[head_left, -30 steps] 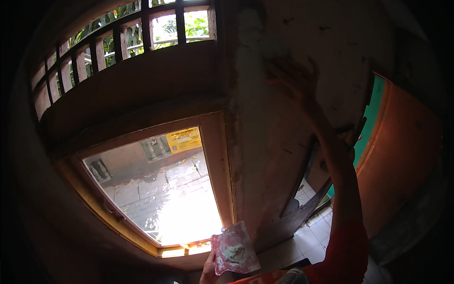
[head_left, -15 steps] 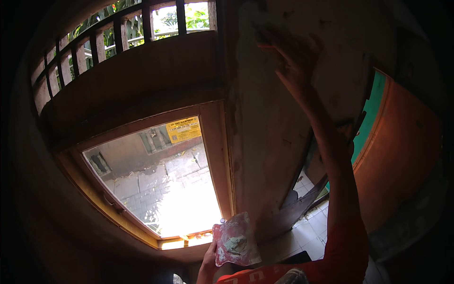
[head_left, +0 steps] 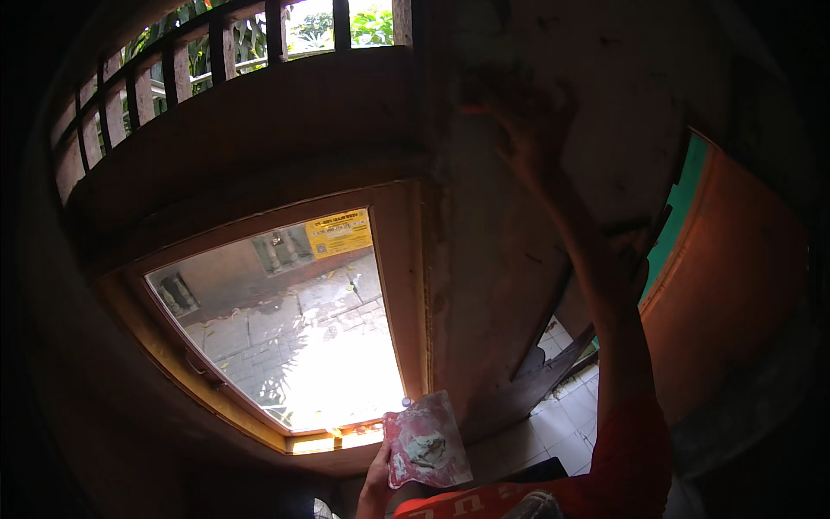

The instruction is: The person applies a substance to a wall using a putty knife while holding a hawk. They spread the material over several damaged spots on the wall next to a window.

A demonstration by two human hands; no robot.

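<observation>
Low in the view, my left hand (head_left: pixel 377 477) grips the left edge of a worn reddish sheet (head_left: pixel 418 421), which looks like a flat mixing board. A lump of pale green-grey putty (head_left: pixel 425 449) sits on it, with whitish smears around. My right arm reaches up to the dark wall (head_left: pixel 484 251) beside the window frame. At its end my right hand (head_left: pixel 534 130) is bent at the wall surface, fingers curled and in deep shadow. A thin orange-red edge shows by the fingertips; what it belongs to is too dark to tell.
To the left is a wood-framed glass window (head_left: pixel 285 320) bearing a yellow sticker (head_left: pixel 338 233). Above it runs a barred vent opening (head_left: pixel 220 52). An orange wall panel (head_left: pixel 726 285) with a green strip stands at right. White floor tiles (head_left: pixel 562 424) show below.
My right hand has come a little lower along the wall, and its surroundings look darker. The board in my left hand has barely shifted.
</observation>
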